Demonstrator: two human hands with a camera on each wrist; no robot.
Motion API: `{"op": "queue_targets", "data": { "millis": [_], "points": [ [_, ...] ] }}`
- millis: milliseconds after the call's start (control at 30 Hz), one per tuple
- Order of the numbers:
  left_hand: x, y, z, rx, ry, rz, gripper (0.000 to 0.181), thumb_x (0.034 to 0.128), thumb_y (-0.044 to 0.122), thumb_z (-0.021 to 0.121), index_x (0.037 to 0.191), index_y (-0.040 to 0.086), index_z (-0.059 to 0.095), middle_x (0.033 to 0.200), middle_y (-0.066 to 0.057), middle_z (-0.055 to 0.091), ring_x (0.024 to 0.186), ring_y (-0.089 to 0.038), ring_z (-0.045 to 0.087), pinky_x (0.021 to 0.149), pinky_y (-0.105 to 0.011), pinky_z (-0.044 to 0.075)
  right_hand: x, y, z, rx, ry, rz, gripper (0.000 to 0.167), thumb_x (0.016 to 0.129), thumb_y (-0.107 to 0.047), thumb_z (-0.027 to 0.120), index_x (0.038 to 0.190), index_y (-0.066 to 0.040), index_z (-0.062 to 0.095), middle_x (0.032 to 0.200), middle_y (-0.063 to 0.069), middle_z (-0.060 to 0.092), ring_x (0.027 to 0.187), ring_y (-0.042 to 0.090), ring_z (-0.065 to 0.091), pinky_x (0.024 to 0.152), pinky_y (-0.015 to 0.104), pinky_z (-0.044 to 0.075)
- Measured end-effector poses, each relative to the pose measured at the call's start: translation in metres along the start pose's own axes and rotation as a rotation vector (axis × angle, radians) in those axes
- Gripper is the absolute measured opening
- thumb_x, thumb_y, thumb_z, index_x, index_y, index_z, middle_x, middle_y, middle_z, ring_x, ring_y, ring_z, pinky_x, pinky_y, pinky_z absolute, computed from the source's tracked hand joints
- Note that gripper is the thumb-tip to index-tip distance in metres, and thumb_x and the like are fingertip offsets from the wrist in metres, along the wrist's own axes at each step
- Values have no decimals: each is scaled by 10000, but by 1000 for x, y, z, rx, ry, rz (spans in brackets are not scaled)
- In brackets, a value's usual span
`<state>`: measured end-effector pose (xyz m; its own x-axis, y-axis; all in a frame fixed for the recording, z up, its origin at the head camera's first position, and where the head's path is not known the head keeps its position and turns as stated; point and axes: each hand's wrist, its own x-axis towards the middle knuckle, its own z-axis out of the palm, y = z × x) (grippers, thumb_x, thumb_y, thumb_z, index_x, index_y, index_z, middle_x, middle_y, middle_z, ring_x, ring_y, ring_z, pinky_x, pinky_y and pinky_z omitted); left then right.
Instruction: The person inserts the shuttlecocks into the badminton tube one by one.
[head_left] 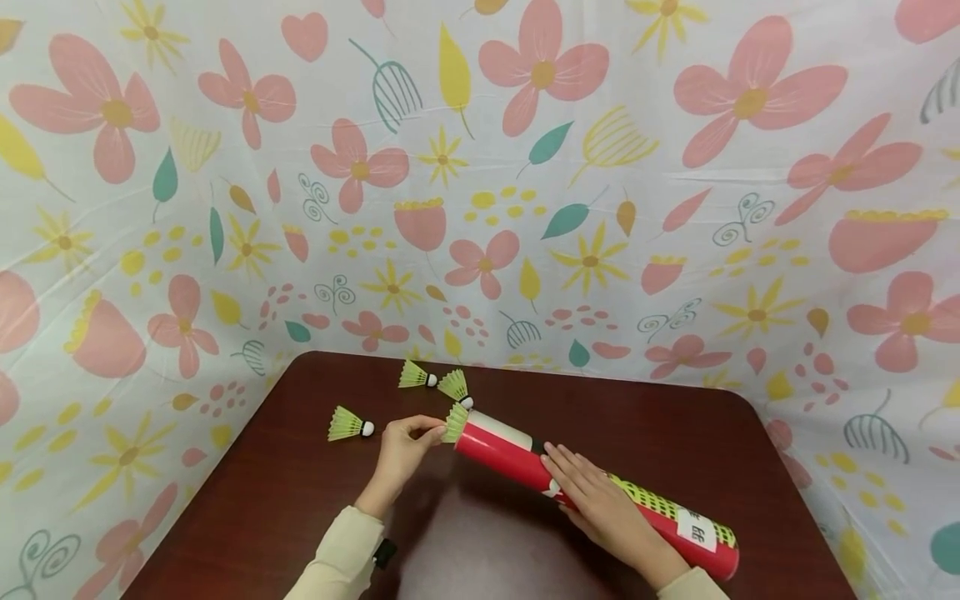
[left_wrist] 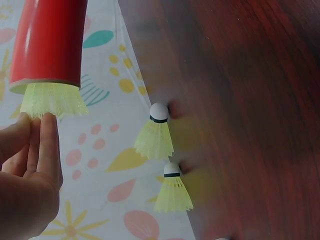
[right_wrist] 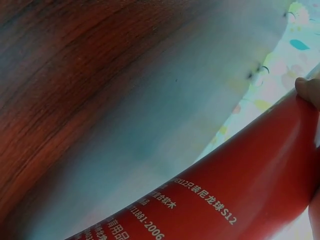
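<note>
I watch from afar. On the left, a loose shuttlecock lies on the brown table. Next comes the left hand, its thumb and fingers pinching the skirt of a held shuttlecock. Just behind, a pair of shuttlecocks lies close together. The held one is right at the fingertips, in the mouth of the red tube (I see only its yellow skirt). The right hand grips the tube around its middle.

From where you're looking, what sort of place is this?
Probably an indoor tabletop setup: creased, flower-patterned sheeting hangs behind a dark, wood-look table, with loose shuttlecocks and a red tube.
</note>
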<state>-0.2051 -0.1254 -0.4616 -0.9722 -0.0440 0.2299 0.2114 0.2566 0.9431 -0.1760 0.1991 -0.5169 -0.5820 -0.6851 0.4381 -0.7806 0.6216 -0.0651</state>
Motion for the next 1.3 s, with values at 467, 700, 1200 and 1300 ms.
{"op": "queue_targets", "data": {
  "millis": [467, 700, 1200, 1300],
  "points": [
    [6, -21, 6, 98, -8, 52, 79, 818, 129, 774, 858, 60, 767, 809, -70, 721, 713, -215, 624, 570, -219, 479, -3, -2, 0, -14, 11, 27, 1047, 664, -216, 880, 1519, -96, 288, 1562, 61, 286, 1407, 233, 298, 1139, 189, 32],
    [9, -19, 11, 85, -63, 49, 68, 814, 129, 777, 838, 66, 767, 783, -72, 718, 658, -178, 594, 541, -216, 450, -4, 0, -2, -14, -2, 19, 854, 835, -365, 702, 1523, -94, 274, 1568, 67, 270, 1424, 221, 263, 1140, 194, 47],
    [5, 9, 7, -8, -197, 0, 61, 839, -52, 690, 879, -75, 730, 741, -226, 662, 629, -114, 562, 595, -305, 535, -3, -3, -1, -10, -3, 19, 733, 920, -480, 455, 1524, -106, 276, 1567, 56, 275, 1412, 220, 290, 1138, 189, 56],
    [7, 9, 5, -18, -222, 5, 62, 843, -53, 684, 879, -75, 730, 734, -221, 656, 629, -111, 558, 608, -337, 540, -2, -2, -1, -13, -8, 15, 719, 942, -486, 444, 1525, -103, 273, 1567, 59, 272, 1415, 219, 282, 1138, 191, 55]
  ]
}}
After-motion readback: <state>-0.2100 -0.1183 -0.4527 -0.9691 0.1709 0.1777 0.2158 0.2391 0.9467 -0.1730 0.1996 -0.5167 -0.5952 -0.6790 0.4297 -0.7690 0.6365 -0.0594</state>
